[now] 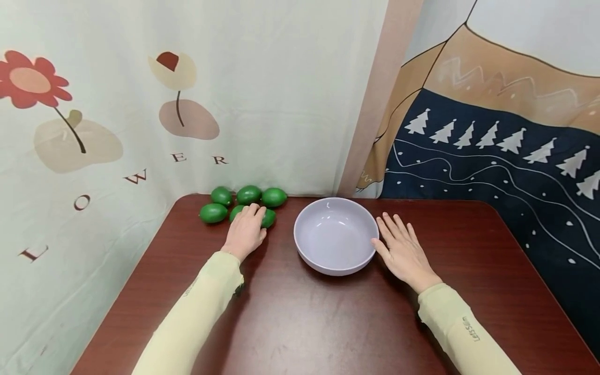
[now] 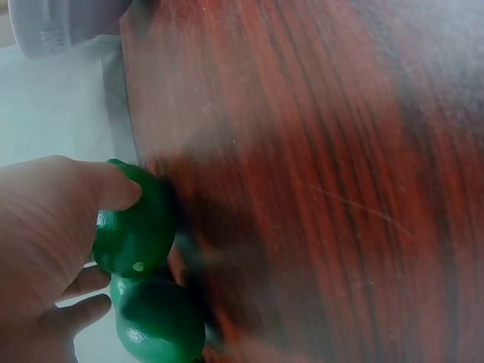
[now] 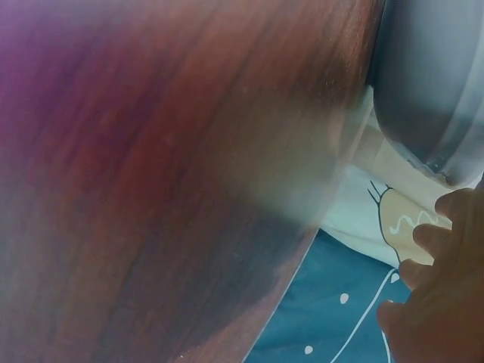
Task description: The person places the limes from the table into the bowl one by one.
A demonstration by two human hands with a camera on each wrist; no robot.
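Several glossy green limes [image 1: 213, 213] lie in two rows at the table's back left. My left hand [image 1: 245, 232] reaches over the front row, its thumb and fingers gripping the lime [image 1: 269, 219] at that row's right end. In the left wrist view the thumb presses on this lime [image 2: 140, 231], and a second lime [image 2: 162, 321] sits right beside it. A pale lilac bowl [image 1: 335, 237] stands upright to the right of the limes, with a bare inside. My right hand [image 1: 403, 252] lies with straight, spread fingers at the bowl's right side, the thumb at its rim.
The dark red-brown wooden table [image 1: 300, 323] backs onto a pale curtain [image 1: 281, 104] printed with flowers and letters. On the right hangs a dark blue cloth [image 1: 469, 161] with white trees. The back table edge runs close behind the limes and bowl.
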